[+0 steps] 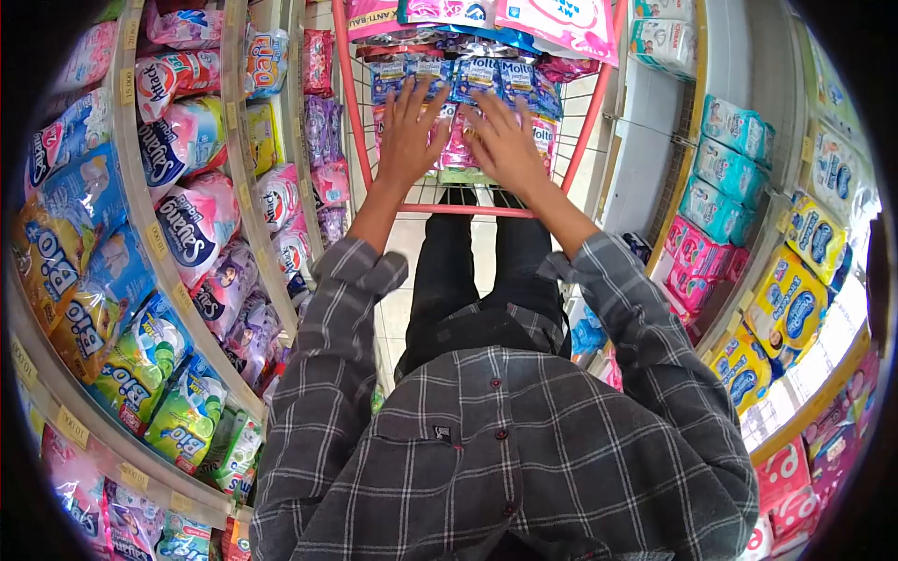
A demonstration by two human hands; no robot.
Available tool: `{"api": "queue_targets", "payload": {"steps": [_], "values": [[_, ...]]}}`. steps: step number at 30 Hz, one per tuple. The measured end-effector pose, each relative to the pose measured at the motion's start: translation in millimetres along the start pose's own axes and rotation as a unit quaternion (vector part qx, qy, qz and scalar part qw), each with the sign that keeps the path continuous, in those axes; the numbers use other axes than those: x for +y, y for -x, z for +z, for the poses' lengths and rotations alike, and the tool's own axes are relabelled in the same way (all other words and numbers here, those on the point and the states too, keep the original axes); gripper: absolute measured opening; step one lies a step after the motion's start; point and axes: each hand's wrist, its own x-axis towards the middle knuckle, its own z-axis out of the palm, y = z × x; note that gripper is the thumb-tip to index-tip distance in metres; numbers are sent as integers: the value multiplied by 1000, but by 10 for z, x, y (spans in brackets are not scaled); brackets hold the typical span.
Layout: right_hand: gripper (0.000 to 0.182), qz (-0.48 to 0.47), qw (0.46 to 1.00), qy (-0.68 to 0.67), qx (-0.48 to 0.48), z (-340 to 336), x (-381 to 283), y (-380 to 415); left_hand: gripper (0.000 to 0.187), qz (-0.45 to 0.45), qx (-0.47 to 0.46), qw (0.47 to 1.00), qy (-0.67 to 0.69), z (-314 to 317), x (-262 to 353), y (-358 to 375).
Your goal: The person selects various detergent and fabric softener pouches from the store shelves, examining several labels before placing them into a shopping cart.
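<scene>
A red-rimmed shopping cart (449, 209) stands in front of me, filled with packets. My left hand (409, 131) lies palm down, fingers spread, over the blue and pink sachet strips in it. Beside it, my right hand (503, 140) is spread in the same way, its fingertips on the blue Molto sachets (517, 79). Pink Molto sachets (458, 150) show between the two hands. Larger pink packs (561, 26) lie at the cart's far end. Neither hand is closed around anything; parts of the sachets are hidden under them.
Shelves on the left hold detergent pouches, among them Sayang packs (196, 224) and Bio packs (70, 271). On the right shelves are teal packs (725, 168), pink packs (697, 262) and yellow packs (786, 304). The tiled floor (398, 309) shows beside my legs.
</scene>
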Motion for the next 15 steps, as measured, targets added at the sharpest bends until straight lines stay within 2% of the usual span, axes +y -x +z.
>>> {"api": "queue_targets", "payload": {"steps": [2, 3, 4, 7, 8, 11, 15], "values": [[52, -26, 996, -58, -63, -6, -72, 143, 56, -3, -61, 998, 14, -148, 121, 131], [52, -31, 997, -34, -61, 23, -79, 179, 58, -5, -92, 995, 23, -206, 167, 205], [52, -37, 998, -11, -59, 55, -88, 215, 71, -16, -141, 990, 5, -215, 146, 287], [52, -59, 994, 21, -94, 99, 8, 250, 78, 16, -227, 973, -41, -220, 55, 361], [52, -67, 992, 9, -103, 113, 63, 241, 85, 11, -227, 972, -49, -182, 21, 332], [53, -92, 987, -23, -130, 79, 188, 234, 90, 45, -259, 959, -110, -172, -58, 238], [52, -106, 985, -46, -129, 39, 240, 262, 89, 43, -208, 974, -83, -167, 14, 266]]}}
